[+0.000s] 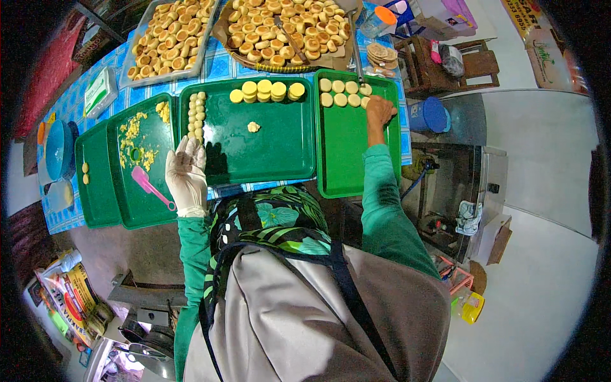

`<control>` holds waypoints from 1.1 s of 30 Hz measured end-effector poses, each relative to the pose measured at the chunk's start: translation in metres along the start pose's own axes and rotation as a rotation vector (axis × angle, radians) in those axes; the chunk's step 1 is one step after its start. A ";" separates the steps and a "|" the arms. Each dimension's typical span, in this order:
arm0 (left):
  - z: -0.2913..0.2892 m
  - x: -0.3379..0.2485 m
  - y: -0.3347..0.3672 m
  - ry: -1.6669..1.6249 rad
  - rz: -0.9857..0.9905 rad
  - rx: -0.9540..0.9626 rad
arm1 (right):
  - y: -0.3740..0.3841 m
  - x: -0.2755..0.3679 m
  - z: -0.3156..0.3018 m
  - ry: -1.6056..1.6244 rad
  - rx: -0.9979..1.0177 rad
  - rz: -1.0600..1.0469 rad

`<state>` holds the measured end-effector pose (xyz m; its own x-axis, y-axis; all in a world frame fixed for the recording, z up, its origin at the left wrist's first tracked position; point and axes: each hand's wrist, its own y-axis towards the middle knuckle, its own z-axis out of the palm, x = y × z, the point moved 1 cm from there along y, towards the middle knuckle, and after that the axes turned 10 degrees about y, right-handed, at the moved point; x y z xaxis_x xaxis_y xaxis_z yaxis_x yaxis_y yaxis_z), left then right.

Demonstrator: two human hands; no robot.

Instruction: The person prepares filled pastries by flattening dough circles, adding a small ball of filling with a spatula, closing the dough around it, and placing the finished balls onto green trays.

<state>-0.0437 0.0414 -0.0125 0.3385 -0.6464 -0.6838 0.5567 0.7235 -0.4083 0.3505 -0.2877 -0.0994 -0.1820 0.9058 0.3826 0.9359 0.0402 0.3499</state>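
Note:
My right hand [380,114], bare, is closed at the right end of two rows of pale round dough discs [340,99] in the right green tray [356,159]. It touches or covers the end of the nearer row; what its fingers hold is hidden. My left hand [186,169], in a white glove, is palm up with loosely bent fingers apart, over the left edge of the middle green tray [267,159]. Its fingertips are beside a column of small dough balls [196,114]. That tray also bears stacked yellow discs [262,90] and a small dough lump [254,127].
Farther left, a green tray [143,204] holds yellow crumbs [131,134] and a pink scoop [149,184]. Browned round pastries fill a clear box [130,79] and a woven tray [280,67] at the back. A blue bowl [58,149] stands at the far left.

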 end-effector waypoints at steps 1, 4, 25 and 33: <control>-0.003 -0.001 0.000 0.000 0.006 -0.005 | 0.003 0.004 0.004 -0.069 0.076 0.057; -0.007 -0.003 -0.001 -0.024 -0.017 0.006 | 0.008 -0.004 0.030 0.065 0.077 0.275; -0.035 -0.005 0.017 -0.139 -0.063 -0.090 | 0.066 -0.097 0.081 0.347 0.418 0.160; -0.051 -0.045 0.003 -0.280 0.088 -0.225 | -0.050 0.113 -0.032 0.701 0.071 -0.484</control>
<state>-0.0959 0.0849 -0.0140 0.5893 -0.5982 -0.5431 0.3464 0.7943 -0.4990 0.2731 -0.2005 -0.0462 -0.6891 0.3129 0.6536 0.7195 0.4025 0.5659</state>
